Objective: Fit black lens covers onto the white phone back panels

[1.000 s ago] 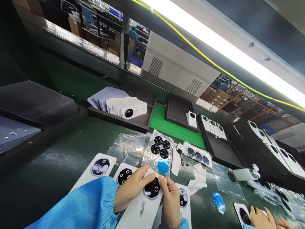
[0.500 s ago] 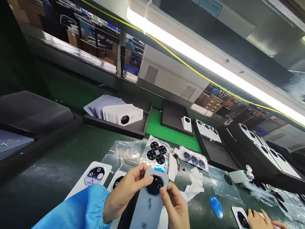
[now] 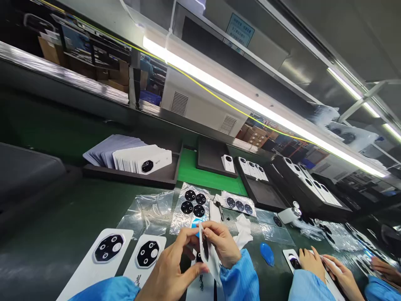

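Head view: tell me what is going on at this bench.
A person in blue sleeves holds a white cover tilted on edge between the left hand and right hand, above the green table. Two more covers lie flat at the left, with a bag of black rings beyond them. At the right, a co-worker's hands rest on another cover.
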The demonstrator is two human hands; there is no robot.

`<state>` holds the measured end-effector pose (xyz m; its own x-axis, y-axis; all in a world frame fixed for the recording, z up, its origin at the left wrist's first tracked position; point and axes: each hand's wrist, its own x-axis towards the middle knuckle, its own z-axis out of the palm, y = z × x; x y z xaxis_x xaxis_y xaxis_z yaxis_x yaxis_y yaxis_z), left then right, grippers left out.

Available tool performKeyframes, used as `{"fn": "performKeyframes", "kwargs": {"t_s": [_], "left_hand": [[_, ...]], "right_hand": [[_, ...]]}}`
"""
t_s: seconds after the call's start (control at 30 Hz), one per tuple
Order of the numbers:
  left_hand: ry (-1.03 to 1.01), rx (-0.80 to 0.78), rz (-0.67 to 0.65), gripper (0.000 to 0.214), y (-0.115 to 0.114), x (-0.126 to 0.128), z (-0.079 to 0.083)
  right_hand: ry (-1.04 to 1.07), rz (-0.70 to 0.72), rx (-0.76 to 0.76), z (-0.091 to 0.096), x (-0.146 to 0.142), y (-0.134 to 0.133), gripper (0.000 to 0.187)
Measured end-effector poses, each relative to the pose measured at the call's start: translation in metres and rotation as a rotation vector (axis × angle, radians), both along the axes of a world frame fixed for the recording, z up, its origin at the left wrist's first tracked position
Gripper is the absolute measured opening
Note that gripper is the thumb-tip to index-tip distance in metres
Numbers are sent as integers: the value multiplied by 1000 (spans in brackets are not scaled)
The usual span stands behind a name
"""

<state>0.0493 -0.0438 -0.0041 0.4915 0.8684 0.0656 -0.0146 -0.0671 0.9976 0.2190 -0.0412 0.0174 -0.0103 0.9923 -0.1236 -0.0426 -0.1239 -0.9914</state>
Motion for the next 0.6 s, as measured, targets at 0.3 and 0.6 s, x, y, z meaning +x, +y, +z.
{"fn": "performKeyframes", "kwargs": {"t_s": [0.3, 0.6], "left_hand": [[-6, 9, -9, 46, -1, -3, 0], [2, -16, 23, 44, -1, -3, 1]], "right_hand": [[17, -9, 3, -11, -4, 0, 43], [-58, -11, 41, 1, -8, -3, 38]]}}
